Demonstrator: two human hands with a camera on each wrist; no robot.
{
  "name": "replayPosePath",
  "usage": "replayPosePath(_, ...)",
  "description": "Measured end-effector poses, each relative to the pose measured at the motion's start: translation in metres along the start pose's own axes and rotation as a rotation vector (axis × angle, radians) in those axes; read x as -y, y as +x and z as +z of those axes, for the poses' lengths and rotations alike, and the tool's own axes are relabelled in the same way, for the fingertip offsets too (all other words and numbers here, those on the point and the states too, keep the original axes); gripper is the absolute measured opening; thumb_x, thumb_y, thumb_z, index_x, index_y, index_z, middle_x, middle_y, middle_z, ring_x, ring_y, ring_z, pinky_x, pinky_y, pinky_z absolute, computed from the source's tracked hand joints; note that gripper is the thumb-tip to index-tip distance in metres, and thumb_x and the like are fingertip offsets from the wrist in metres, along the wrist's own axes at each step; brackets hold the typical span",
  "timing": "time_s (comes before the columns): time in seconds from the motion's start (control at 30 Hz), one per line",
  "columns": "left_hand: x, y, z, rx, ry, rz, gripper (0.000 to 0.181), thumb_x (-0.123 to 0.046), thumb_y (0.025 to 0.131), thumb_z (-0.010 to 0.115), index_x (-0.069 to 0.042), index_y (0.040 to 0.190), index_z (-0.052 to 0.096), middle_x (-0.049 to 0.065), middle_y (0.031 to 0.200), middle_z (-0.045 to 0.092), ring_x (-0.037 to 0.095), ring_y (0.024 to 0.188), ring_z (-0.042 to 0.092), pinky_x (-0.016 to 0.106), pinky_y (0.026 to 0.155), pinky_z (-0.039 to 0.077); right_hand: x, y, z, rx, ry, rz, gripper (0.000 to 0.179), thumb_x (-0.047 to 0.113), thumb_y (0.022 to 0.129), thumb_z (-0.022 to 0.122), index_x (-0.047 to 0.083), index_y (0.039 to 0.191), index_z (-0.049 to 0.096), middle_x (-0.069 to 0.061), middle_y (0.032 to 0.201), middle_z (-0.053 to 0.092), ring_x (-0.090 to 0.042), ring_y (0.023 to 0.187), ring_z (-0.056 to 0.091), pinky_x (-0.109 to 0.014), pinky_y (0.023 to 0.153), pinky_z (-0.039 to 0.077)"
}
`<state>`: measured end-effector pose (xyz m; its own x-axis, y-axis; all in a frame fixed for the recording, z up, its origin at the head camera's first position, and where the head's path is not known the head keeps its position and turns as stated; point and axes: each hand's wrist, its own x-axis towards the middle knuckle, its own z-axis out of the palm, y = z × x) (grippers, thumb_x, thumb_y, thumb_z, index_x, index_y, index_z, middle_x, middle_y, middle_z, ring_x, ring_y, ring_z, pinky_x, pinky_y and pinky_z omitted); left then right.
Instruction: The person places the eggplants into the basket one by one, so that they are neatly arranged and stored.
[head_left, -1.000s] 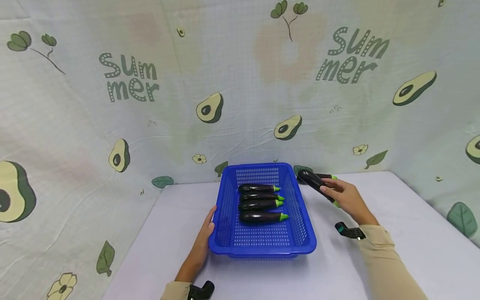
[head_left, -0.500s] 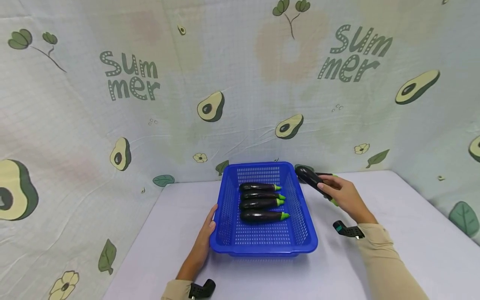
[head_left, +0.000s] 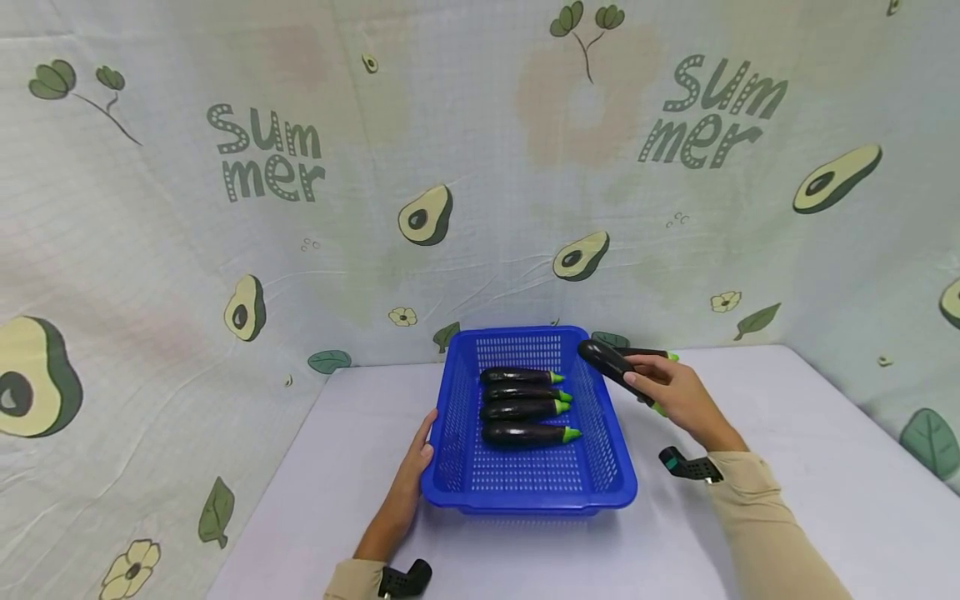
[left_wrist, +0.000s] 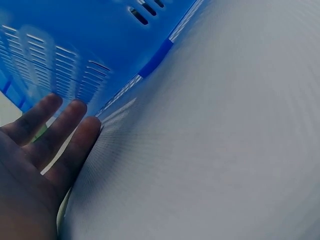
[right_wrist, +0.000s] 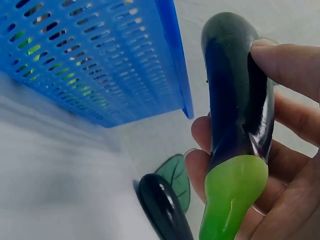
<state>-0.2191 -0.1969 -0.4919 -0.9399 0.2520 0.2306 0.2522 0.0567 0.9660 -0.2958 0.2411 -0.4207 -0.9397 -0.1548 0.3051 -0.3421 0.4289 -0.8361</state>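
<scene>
A blue perforated basket (head_left: 528, 500) stands on the table with several dark eggplants (head_left: 521, 433) lying crosswise in it, green stems to the right. My left hand (head_left: 408, 467) rests against the basket's left side; in the left wrist view its extended fingers (left_wrist: 75, 112) touch the outer wall. My right hand (head_left: 686, 396) holds another eggplant (head_left: 606, 360) near its green stem end, tilted, the rounded end at the basket's upper right rim. In the right wrist view, thumb and fingers wrap that eggplant (right_wrist: 235, 100), off the table.
One more eggplant (head_left: 643, 352) lies on the white table (head_left: 345, 450) behind my right hand, partly hidden by the held one. A printed cloth (head_left: 480, 167) hangs as a backdrop along the table's rear edge.
My right hand has moved slightly left with the eggplant, bringing its rounded end from beside the basket to its right rim. The left hand and the basket keep their places.
</scene>
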Motion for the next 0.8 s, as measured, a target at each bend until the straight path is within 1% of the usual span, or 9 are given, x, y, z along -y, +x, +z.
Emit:
replayPosePath(0.2, -0.001, -0.001, 0.000, 0.004, 0.009, 0.008, 0.056, -0.035, 0.107, 0.030, -0.032, 0.161, 0.016, 0.002, 0.167, 0.008, 0.030, 0.152, 0.005, 0.063, 0.116, 0.004, 0.008, -0.001, 0.004, 0.020, 0.013, -0.007, 0.050, 0.031, 0.098, 0.067, 0.002, 0.137, 0.058, -0.020, 0.117, 0.066, -0.018, 0.091, 0.065, -0.029, 0.069, 0.054)
replayPosePath(0.37, -0.002, -0.001, 0.000, -0.014, -0.009, -0.015, 0.059, -0.032, 0.105, 0.037, -0.032, 0.161, 0.019, 0.004, 0.167, 0.009, 0.031, 0.151, 0.007, 0.062, 0.115, 0.006, 0.010, -0.001, 0.006, 0.039, 0.013, -0.003, 0.051, 0.033, 0.098, 0.067, 0.003, 0.137, 0.058, -0.020, 0.118, 0.066, -0.024, 0.092, 0.065, -0.030, 0.069, 0.054)
replayPosePath(0.47, -0.003, 0.000, 0.001, -0.020, -0.013, -0.031, 0.061, -0.032, 0.103, 0.040, -0.033, 0.161, 0.019, 0.003, 0.167, 0.010, 0.033, 0.149, 0.014, 0.061, 0.115, 0.010, 0.010, 0.000, 0.007, 0.043, 0.026, -0.005, 0.050, 0.034, 0.097, 0.067, 0.004, 0.136, 0.058, -0.019, 0.117, 0.067, -0.029, 0.091, 0.065, -0.030, 0.068, 0.054)
replayPosePath(0.5, -0.003, 0.000, 0.001, -0.018, -0.011, -0.030, 0.062, -0.032, 0.103, 0.040, -0.033, 0.161, 0.018, 0.003, 0.167, 0.010, 0.033, 0.149, 0.014, 0.061, 0.115, 0.010, 0.010, 0.001, 0.008, 0.047, 0.032, -0.008, 0.049, 0.034, 0.098, 0.067, 0.004, 0.136, 0.059, -0.019, 0.117, 0.067, -0.030, 0.091, 0.066, -0.031, 0.068, 0.054)
replayPosePath(0.6, -0.003, 0.001, 0.000, -0.009, 0.003, -0.020, 0.062, -0.032, 0.103, 0.040, -0.034, 0.161, 0.017, 0.000, 0.167, 0.010, 0.032, 0.150, 0.012, 0.061, 0.116, 0.009, 0.010, 0.002, 0.010, 0.049, 0.043, -0.016, 0.048, 0.033, 0.097, 0.067, 0.003, 0.134, 0.060, -0.018, 0.115, 0.067, -0.029, 0.091, 0.066, -0.031, 0.067, 0.055)
replayPosePath(0.7, -0.003, 0.000, 0.000, 0.002, 0.005, -0.001, 0.061, -0.030, 0.104, 0.039, -0.032, 0.162, 0.018, 0.000, 0.167, 0.010, 0.028, 0.152, 0.006, 0.060, 0.117, 0.005, 0.012, 0.002, 0.012, 0.058, 0.057, -0.021, 0.048, 0.033, 0.097, 0.067, 0.002, 0.134, 0.060, -0.018, 0.114, 0.067, -0.031, 0.089, 0.066, -0.032, 0.066, 0.055)
replayPosePath(0.8, -0.004, 0.000, 0.000, 0.006, -0.009, 0.004, 0.060, -0.029, 0.104, 0.038, -0.031, 0.161, 0.019, 0.001, 0.167, 0.010, 0.027, 0.151, 0.006, 0.059, 0.117, 0.005, 0.016, 0.002, 0.014, 0.065, 0.064, -0.024, 0.048, 0.032, 0.097, 0.067, 0.003, 0.135, 0.059, -0.018, 0.115, 0.067, -0.031, 0.087, 0.066, -0.032, 0.065, 0.054)
